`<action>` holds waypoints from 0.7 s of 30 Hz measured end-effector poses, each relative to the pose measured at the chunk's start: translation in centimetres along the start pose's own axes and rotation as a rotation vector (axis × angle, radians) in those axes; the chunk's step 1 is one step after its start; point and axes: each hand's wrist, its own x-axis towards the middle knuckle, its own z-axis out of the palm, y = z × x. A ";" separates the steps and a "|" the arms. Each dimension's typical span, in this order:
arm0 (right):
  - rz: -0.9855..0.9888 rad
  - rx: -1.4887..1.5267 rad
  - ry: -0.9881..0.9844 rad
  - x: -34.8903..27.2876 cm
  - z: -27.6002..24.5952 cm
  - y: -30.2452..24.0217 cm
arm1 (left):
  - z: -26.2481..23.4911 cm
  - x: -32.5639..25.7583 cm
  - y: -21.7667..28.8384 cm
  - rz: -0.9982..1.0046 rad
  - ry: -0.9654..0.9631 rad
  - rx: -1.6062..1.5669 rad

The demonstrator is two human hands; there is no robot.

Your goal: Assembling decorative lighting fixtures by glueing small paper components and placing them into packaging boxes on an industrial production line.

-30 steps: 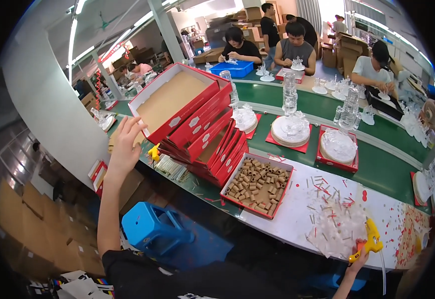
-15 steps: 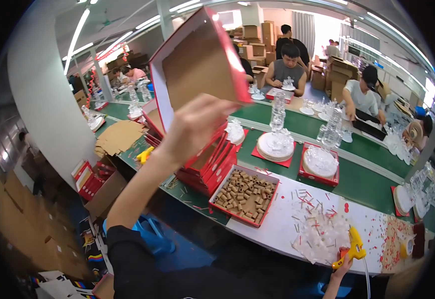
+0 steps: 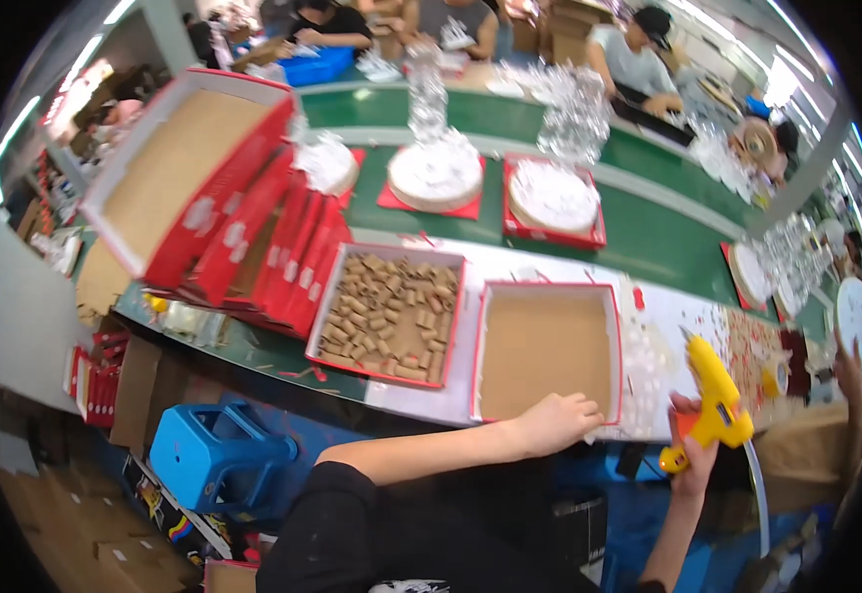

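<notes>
A shallow red-edged cardboard box point(image 3: 548, 346) with a bare brown bottom lies on the white work surface in front of me. My left hand point(image 3: 555, 425) is at its near rim, fingers curled over the edge near the right corner. In my right hand point(image 3: 690, 457) is a yellow hot glue gun point(image 3: 718, 390), its nozzle pointing up and away, just right of the box. Left of this box sits another red-rimmed box point(image 3: 456, 316) holding many short brown cardboard tubes point(image 3: 382, 311).
A leaning stack of red boxes point(image 3: 253, 227) stands at left. White round bases point(image 3: 435, 178) with clear pieces rest on red boxes beyond. Red scraps point(image 3: 747, 341) litter the right side. A blue stool point(image 3: 218, 455) stands below left. Several people work across the table.
My left hand has brought the raised box down onto the white surface, over the scattered scraps. The glue gun is now lifted higher in my right hand. My view has tilted downward.
</notes>
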 end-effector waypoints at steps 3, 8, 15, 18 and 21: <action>0.093 -0.127 -0.166 2.6 3.8 0.8 | 2.6 -1.4 -1.1 -0.034 -0.002 -0.054; 0.431 -0.158 -0.267 6.2 8.9 4.0 | -3.0 -4.5 -0.2 -0.213 0.339 -0.191; 0.606 -0.231 -0.381 9.0 12.7 8.1 | -3.2 -8.8 -1.9 -0.497 0.443 -0.072; 0.703 -0.280 -0.391 9.5 13.3 8.3 | -2.8 -9.4 -2.0 -0.587 0.521 -0.138; 0.676 -0.314 -0.368 9.4 13.2 8.8 | -2.6 -9.8 -2.6 -0.604 0.521 -0.165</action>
